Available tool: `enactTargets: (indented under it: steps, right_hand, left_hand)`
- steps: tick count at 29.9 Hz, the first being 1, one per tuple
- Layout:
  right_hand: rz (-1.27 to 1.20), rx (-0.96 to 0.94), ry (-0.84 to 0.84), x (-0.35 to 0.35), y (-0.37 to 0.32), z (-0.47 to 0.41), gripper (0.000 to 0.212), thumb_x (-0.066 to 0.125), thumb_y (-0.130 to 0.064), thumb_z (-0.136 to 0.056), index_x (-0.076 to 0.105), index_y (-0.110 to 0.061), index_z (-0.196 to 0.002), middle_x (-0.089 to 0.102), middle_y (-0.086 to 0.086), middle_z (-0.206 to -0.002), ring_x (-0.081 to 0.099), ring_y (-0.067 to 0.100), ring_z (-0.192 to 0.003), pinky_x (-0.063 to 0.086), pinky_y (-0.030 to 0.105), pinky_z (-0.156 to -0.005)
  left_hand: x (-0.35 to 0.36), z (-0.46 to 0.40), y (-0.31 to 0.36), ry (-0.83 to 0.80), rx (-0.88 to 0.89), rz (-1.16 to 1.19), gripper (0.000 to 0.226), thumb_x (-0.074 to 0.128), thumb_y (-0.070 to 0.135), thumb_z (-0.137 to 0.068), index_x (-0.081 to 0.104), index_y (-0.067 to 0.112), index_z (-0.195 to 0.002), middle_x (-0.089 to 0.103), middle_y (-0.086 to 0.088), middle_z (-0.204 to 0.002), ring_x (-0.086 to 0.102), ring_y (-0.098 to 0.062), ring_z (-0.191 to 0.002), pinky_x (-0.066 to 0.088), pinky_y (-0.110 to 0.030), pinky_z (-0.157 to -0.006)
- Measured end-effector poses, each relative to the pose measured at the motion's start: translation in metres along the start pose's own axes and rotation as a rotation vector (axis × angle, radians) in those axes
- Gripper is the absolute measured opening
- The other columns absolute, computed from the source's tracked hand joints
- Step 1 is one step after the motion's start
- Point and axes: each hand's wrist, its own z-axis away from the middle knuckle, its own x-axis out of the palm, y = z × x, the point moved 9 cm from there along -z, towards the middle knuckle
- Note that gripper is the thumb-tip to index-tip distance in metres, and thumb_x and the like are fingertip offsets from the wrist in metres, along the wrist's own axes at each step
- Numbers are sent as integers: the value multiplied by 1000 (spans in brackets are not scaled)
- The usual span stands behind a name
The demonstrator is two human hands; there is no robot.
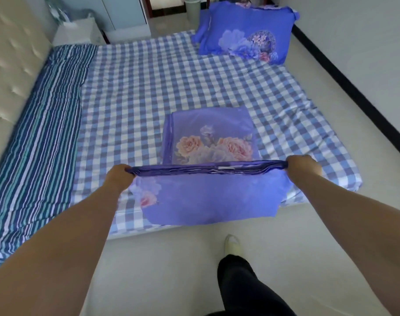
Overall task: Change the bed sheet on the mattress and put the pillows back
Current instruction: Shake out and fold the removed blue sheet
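While I hold the view steady, the left hand (118,176) has its fingers curled round the left end of the folded purple sheet (208,195), and the right hand (302,168) grips the right end the same way. Fold edge is pulled into a taut, nearly straight band between the two fists, several thin layers stacked in it. Below the band the cloth hangs as a soft rounded flap over the near bed edge, about 6 o'clock of the bed; beyond the band a flat rectangular folded part lies on the bed, printed with pink and peach roses. Fabric looks thin, smooth, slightly glossy.

Under it: checked sheet (176,87), blue and white squares, matte, lightly creased, wrinkled at the 3 o'clock corner. It covers most of the mattress. A strip of striped sheet (48,133), dark blue, teal and white lines, shows along the 9 o'clock side against the tufted cream headboard (11,65).

One pillow (247,35), puffy, same purple floral print with ruffled edges, sits at the far 1 o'clock corner, touching the checked sheet. White nightstand (78,33) at 11 o'clock. Pale bin (192,8) at 12. Light smooth floor (171,270); my dark trouser leg and pale shoe (233,244) at 6.
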Motion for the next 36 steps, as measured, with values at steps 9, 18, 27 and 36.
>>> enactTargets:
  steps: [9, 18, 27, 36]
  right_hand:
    - [-686, 156, -38, -51, -15, -137, 14, 53, -19, -89, 62, -8, -88, 58, 8, -70, 59, 24, -62, 45, 27, -53]
    - [-1390, 416, 41, -47, -44, -233, 11, 57, 4, -86, 61, -6, -87, 60, 5, -64, 58, 3, -38, 49, 12, -43]
    - [-1252, 463, 35, -35, -76, -339, 9, 58, -7, -85, 65, -10, -88, 66, 4, -67, 61, 20, -64, 53, 35, -67]
    - [-1099, 346, -13, -4, -110, -451, 15, 55, -8, -84, 63, -12, -96, 69, 11, -78, 68, 28, -80, 56, 41, -74]
  left_hand:
    - [7, -110, 49, 125, -405, 716, 25, 38, -6, -92, 52, 9, -106, 57, -12, -74, 62, -20, -47, 51, -27, -44]
    - [3, -232, 85, 162, -388, 668, 20, 49, -7, -84, 61, 4, -95, 64, -15, -79, 63, -30, -76, 53, -40, -73]
    - [37, -341, 115, 130, -372, 605, 22, 46, 1, -82, 56, 18, -73, 64, -11, -76, 57, -25, -73, 45, -36, -64]
    - [76, -428, 136, 160, -384, 390, 14, 44, 8, -85, 56, 12, -92, 63, -13, -83, 55, -29, -70, 41, -32, -58]
